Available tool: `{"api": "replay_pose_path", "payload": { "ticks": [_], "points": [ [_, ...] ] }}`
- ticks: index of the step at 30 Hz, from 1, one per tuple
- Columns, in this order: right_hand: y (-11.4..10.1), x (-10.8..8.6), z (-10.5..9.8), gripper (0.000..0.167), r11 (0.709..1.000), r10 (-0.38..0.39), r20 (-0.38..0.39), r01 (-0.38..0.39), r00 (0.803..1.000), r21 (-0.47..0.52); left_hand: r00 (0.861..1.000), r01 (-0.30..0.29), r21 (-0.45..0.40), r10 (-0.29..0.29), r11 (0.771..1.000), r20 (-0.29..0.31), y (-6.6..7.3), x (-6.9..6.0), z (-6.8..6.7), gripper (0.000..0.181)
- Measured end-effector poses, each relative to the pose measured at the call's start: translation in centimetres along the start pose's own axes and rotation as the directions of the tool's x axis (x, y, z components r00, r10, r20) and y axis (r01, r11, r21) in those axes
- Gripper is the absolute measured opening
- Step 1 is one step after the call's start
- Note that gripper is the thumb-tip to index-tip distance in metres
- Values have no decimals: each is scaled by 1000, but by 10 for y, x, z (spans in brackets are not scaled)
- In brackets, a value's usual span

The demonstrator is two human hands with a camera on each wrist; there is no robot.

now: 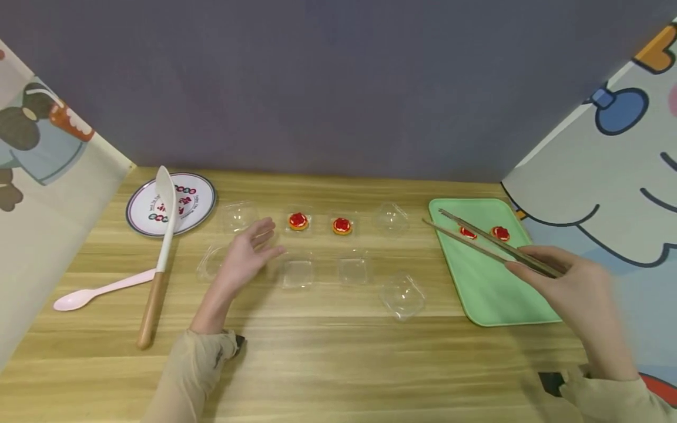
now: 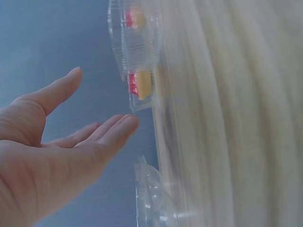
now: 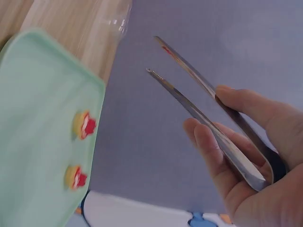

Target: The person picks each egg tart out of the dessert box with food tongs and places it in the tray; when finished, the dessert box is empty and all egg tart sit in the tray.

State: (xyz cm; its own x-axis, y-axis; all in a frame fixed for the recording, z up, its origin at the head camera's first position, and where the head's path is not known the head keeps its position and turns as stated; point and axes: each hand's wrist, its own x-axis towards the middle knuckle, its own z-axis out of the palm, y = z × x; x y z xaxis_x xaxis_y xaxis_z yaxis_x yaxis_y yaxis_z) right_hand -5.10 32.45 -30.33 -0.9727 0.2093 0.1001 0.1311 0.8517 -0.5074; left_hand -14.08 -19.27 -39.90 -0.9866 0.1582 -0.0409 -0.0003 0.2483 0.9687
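Note:
My right hand [image 1: 582, 288] grips metal tongs [image 3: 203, 116], their tips apart with nothing between them. In the head view the tongs reach over a green tray [image 1: 502, 302] bearing two small red-topped tarts, one [image 1: 500, 234] in full sight and one [image 1: 468, 232] partly hidden by the tongs. My left hand [image 1: 244, 258] hovers with fingers extended among clear plastic boxes, holding nothing. To its right, a tart [image 1: 298, 221] and another tart [image 1: 341, 225] each sit in a clear box base. Two more clear square bases [image 1: 298, 273] lie in front of them.
Clear domed lids lie on both sides: one lid [image 1: 391, 218] and another lid [image 1: 404, 295] toward the tray, others near my left hand. At the left, a white spoon with a wooden handle [image 1: 153, 305] rests across a patterned plate [image 1: 140, 205] and touches a pink spoon [image 1: 76, 299].

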Motion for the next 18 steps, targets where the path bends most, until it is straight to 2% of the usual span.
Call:
{"api": "replay_pose_path", "payload": {
  "ticks": [7,13,18],
  "points": [
    [-30,7,18,52,989,-104,46,98,994,114,1000,-1,20,1,1000,-5,-3,13,-1,75],
    [-58,16,46,39,959,-239,60,226,969,170,1000,1,29,0,1000,-4,-4,23,-2,72],
    [-85,25,69,34,944,-285,75,265,956,198,1000,20,35,-20,999,6,-3,32,0,73]
  ]
}}
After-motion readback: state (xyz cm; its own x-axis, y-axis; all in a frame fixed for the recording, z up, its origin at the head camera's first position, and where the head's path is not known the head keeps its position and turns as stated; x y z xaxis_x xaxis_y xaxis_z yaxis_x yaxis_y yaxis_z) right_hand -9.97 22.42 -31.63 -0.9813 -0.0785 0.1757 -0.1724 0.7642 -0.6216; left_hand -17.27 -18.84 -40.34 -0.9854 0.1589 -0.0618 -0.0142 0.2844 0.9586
